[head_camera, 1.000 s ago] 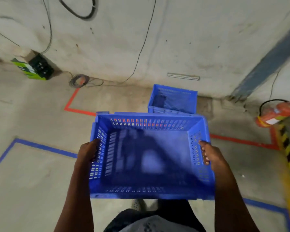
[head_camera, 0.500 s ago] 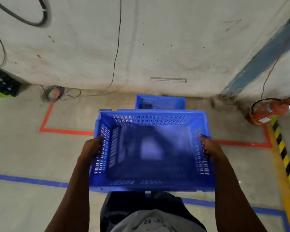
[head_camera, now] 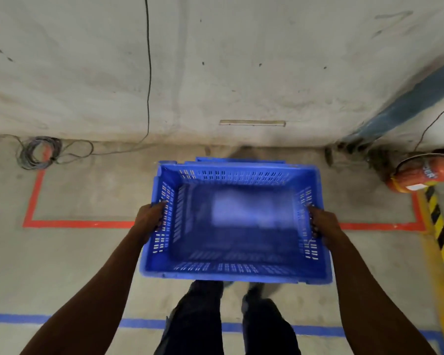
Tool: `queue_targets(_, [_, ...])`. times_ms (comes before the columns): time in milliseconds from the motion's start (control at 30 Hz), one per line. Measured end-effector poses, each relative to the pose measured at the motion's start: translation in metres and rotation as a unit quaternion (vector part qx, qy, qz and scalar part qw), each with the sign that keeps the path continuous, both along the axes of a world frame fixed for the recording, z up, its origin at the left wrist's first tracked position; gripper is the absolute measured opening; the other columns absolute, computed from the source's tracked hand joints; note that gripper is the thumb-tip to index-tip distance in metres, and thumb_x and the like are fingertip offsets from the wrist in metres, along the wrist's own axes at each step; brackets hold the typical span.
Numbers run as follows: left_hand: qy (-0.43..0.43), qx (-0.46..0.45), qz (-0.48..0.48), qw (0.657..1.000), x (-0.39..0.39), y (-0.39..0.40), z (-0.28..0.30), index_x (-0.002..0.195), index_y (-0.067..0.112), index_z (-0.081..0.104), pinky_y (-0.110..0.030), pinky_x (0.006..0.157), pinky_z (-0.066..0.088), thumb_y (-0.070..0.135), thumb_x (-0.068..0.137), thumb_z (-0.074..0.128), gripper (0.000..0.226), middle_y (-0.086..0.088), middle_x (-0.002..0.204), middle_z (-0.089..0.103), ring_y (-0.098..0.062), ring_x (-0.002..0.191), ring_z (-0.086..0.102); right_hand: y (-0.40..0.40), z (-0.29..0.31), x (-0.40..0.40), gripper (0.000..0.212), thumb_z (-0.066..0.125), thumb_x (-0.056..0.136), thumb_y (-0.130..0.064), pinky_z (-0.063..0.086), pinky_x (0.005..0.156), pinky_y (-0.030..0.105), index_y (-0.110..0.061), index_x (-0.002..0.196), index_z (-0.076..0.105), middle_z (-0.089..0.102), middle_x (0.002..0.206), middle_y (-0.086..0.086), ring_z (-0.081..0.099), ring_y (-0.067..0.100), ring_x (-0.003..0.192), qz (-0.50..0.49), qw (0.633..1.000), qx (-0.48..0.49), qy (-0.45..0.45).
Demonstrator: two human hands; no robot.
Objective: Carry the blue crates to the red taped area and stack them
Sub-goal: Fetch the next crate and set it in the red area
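I hold an empty blue slotted crate [head_camera: 237, 221] out in front of me, level, above the floor. My left hand [head_camera: 149, 217] grips its left side wall and my right hand [head_camera: 322, 224] grips its right side wall. Just past its far rim, a thin blue edge of a second blue crate [head_camera: 239, 160] shows on the floor near the wall; the held crate hides the rest of it. The red taped area [head_camera: 80, 223] outlines the floor under and beyond the held crate.
A concrete wall [head_camera: 215, 73] closes the far side, with a cable running down it and a coil of wire [head_camera: 37, 152] at the left corner. A red fire extinguisher [head_camera: 420, 172] lies at right beside yellow-black hazard tape [head_camera: 440, 234]. Blue tape [head_camera: 141, 322] crosses the floor by my legs.
I have walked toward the wall with the crate. The red tape line moved closer, and the held crate now covers nearly all of the crate on the floor.
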State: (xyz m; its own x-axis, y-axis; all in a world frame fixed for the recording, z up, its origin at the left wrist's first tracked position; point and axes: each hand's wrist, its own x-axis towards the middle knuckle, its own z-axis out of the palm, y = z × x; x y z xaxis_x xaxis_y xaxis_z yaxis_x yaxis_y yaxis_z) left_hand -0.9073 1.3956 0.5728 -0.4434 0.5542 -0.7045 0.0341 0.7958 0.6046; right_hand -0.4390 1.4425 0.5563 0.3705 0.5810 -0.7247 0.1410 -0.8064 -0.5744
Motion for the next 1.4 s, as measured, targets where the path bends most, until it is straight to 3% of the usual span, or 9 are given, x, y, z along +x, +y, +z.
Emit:
queue_targets(200, [-0.024, -0.027, -0.010, 0.999, -0.003, 0.081, -0.083, 0.067, 0.017, 0.046, -0.025, 0.044, 0.031, 0.040, 0.093, 0.064, 0.039, -0.002, 0.052, 0.042, -0.016, 0.040, 0.035, 0.070, -0.076, 0.008, 0.044, 0.063, 0.095, -0.038, 0.028, 0.035, 0.018, -0.015, 0.062, 0.045, 0.036, 0.039, 0.000, 0.032, 0.013, 0.027, 0.010, 1.000, 0.000, 0.011])
queue_targets(400, [-0.017, -0.012, -0.012, 1.000, 0.008, 0.148, -0.155, 0.066, 0.015, 0.047, -0.022, 0.041, 0.029, 0.035, 0.096, 0.062, 0.039, 0.000, 0.051, 0.042, -0.012, 0.035, 0.033, 0.129, -0.151, 0.019, 0.040, 0.059, 0.097, -0.033, 0.028, 0.031, 0.018, -0.017, 0.064, 0.042, 0.035, 0.041, -0.003, 0.030, 0.009, 0.027, 0.015, 0.999, -0.023, 0.028])
queue_targets(533, [-0.004, -0.003, -0.008, 1.000, 0.008, 0.172, -0.196, 0.065, 0.017, 0.047, -0.024, 0.042, 0.030, 0.038, 0.094, 0.064, 0.040, 0.005, 0.046, 0.043, -0.014, 0.039, 0.034, 0.156, -0.194, 0.013, 0.037, 0.058, 0.098, -0.031, 0.028, 0.033, 0.018, -0.018, 0.066, 0.043, 0.034, 0.046, -0.001, 0.028, 0.009, 0.028, 0.015, 0.999, -0.018, 0.027])
queue_targets(700, [0.017, -0.004, -0.003, 1.000, 0.001, 0.188, -0.238, 0.067, 0.015, 0.049, -0.022, 0.038, 0.031, 0.037, 0.093, 0.065, 0.038, -0.002, 0.057, 0.043, -0.013, 0.038, 0.035, 0.183, -0.233, 0.005, 0.037, 0.059, 0.098, -0.028, 0.028, 0.034, 0.017, -0.018, 0.066, 0.043, 0.034, 0.041, -0.005, 0.029, 0.009, 0.028, 0.034, 0.999, -0.010, 0.035])
queue_targets(900, [0.037, 0.027, 0.005, 0.999, 0.002, 0.207, -0.254, 0.071, 0.014, 0.051, -0.021, 0.038, 0.027, 0.031, 0.090, 0.065, 0.030, -0.001, 0.054, 0.043, -0.010, 0.030, 0.032, 0.196, -0.247, 0.006, 0.034, 0.060, 0.095, -0.026, 0.024, 0.034, 0.015, -0.018, 0.066, 0.044, 0.033, 0.040, -0.005, 0.026, 0.009, 0.027, 0.028, 0.999, 0.015, 0.041])
queue_targets(1067, [0.038, 0.034, 0.007, 0.999, 0.002, 0.206, -0.256, 0.076, 0.014, 0.053, -0.021, 0.038, 0.028, 0.035, 0.089, 0.066, 0.027, 0.000, 0.054, 0.043, -0.012, 0.035, 0.035, 0.194, -0.245, 0.005, 0.037, 0.060, 0.095, -0.026, 0.021, 0.034, 0.014, -0.019, 0.064, 0.041, 0.032, 0.036, -0.009, 0.024, 0.007, 0.027, 0.014, 0.999, 0.020, 0.046])
queue_targets(1400, [0.003, 0.037, -0.003, 0.999, 0.020, 0.210, -0.253, 0.081, 0.011, 0.054, -0.019, 0.037, 0.027, 0.032, 0.093, 0.063, 0.026, 0.000, 0.052, 0.042, -0.009, 0.030, 0.033, 0.191, -0.242, 0.020, 0.037, 0.065, 0.092, -0.029, 0.022, 0.032, 0.015, -0.018, 0.065, 0.043, 0.033, 0.036, -0.009, 0.026, 0.006, 0.027, -0.001, 0.999, 0.031, 0.025])
